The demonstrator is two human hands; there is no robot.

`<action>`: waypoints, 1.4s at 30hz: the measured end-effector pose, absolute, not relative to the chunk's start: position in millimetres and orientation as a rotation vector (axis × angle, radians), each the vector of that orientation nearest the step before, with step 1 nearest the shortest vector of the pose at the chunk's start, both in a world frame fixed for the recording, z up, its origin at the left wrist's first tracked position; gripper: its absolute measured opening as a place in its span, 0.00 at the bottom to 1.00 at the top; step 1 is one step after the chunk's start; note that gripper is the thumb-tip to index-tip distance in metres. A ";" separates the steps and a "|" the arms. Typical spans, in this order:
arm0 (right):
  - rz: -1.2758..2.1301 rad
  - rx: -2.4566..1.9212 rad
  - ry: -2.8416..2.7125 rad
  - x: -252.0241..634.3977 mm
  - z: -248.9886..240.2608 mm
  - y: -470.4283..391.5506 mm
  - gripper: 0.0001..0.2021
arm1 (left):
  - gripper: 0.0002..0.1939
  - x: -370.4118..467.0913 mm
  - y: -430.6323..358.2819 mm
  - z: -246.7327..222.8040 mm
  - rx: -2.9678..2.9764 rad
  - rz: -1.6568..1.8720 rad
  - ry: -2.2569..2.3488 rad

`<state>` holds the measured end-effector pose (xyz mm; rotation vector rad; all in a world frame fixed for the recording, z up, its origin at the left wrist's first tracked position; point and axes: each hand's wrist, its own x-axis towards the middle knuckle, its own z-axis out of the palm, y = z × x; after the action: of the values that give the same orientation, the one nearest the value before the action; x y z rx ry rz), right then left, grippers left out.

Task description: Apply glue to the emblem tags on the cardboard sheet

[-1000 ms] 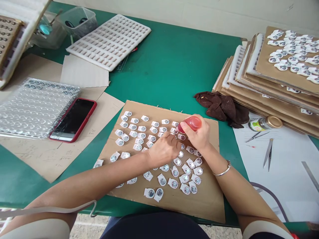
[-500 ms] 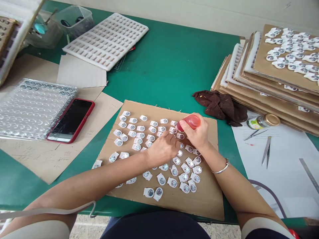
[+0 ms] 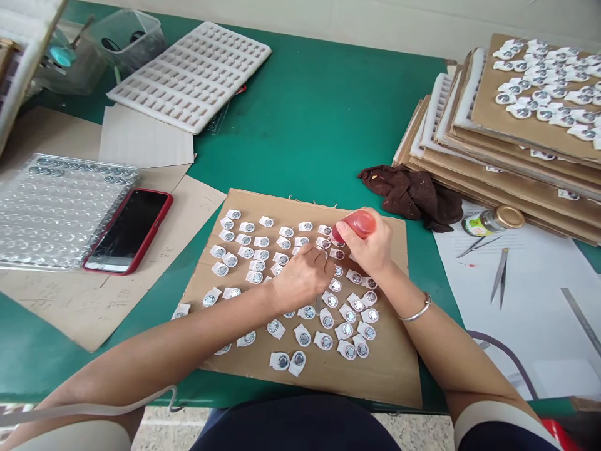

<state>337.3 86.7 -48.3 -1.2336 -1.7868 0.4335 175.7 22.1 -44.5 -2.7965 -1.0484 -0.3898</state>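
Note:
My right hand (image 3: 375,250) is wrapped round a red, rounded squeeze bottle (image 3: 359,222), tilted with its narrow end to the left and down. Its tip is hidden near my fingers. Close beside it, my left hand (image 3: 303,279) is closed, knuckles up; a thin metal strip (image 3: 318,305), apparently the end of tweezers, sticks out beneath it. Both hands are over a brown cardboard sheet (image 3: 375,382). Rows of small white tabs with round silver metal discs (image 3: 303,336) lie across that sheet. Some tabs are covered by my hands and left forearm.
At the right stand stacked cardboard sheets and foam trays (image 3: 451,131), a brown cloth (image 3: 413,194), a glass jar (image 3: 493,222) and tweezers (image 3: 500,279) on paper. Leftward lie a red-cased phone (image 3: 129,232), a clear blister tray (image 3: 61,213) and a white foam tray (image 3: 197,75).
The view has shifted slightly. Both hands keep nearly the same pose over the cardboard, with the red squeeze bottle still in my right hand.

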 end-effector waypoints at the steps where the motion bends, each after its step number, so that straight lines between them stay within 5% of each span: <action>1: 0.432 -1.232 -1.793 337.6 -48.1 86.6 0.15 | 0.10 174.8 22.6 -43.8 -2.811 -0.386 -1.062; 23: 0.468 -1.217 -1.888 339.6 -38.6 82.7 0.14 | 0.07 155.2 62.9 -22.1 -3.207 -0.899 -1.744; 42: 0.545 -1.219 -1.570 360.7 -53.6 49.5 0.12 | 0.06 153.8 72.7 -20.8 -3.163 -0.803 -2.189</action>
<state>360.7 49.5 -53.6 -1.2185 -1.5702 0.5455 153.8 72.7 -20.8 -3.1632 -2.1887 -0.8027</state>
